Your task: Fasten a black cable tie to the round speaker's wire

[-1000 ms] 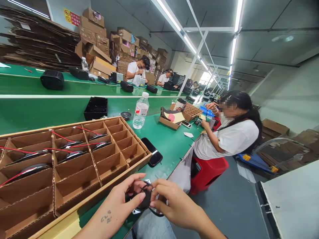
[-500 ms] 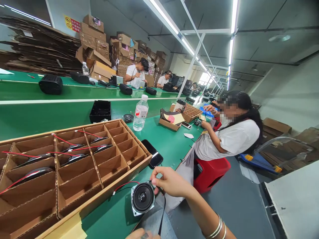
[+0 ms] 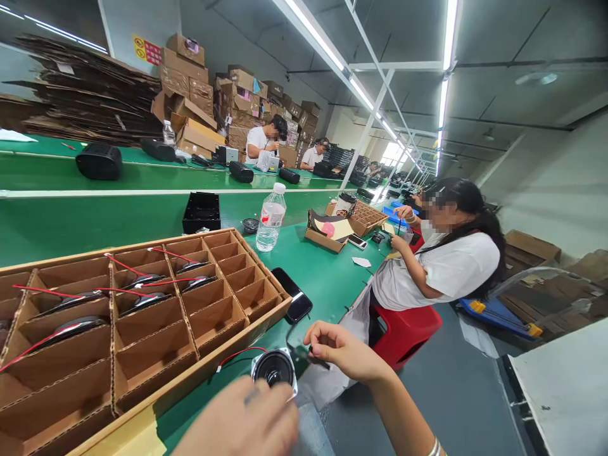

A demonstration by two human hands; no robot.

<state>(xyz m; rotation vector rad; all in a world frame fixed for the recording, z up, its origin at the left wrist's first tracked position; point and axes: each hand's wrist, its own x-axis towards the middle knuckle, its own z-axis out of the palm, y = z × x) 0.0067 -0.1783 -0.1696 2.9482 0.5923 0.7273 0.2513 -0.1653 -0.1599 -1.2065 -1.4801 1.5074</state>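
Note:
A small square-framed speaker with a black cone lies near the green table's front edge, its red wire trailing left. My left hand, blurred by motion, reaches over the speaker's lower part and hides it; whether its fingers grip anything is unclear. To the right of the speaker, my right hand is closed in a pinch on a thin black strip. One part of that strip curls up left of the fingers. Beside my hands stands a divided cardboard box, with several speakers and red wires in its compartments.
Behind the box's right corner lies a black phone. Further back are a water bottle, a black tray and a loose round speaker. A co-worker sits on a red stool at the right.
My left hand has come up from the bottom edge over the speaker. My right hand has moved slightly right, away from the speaker's edge, with the black strip, which no longer hangs down.

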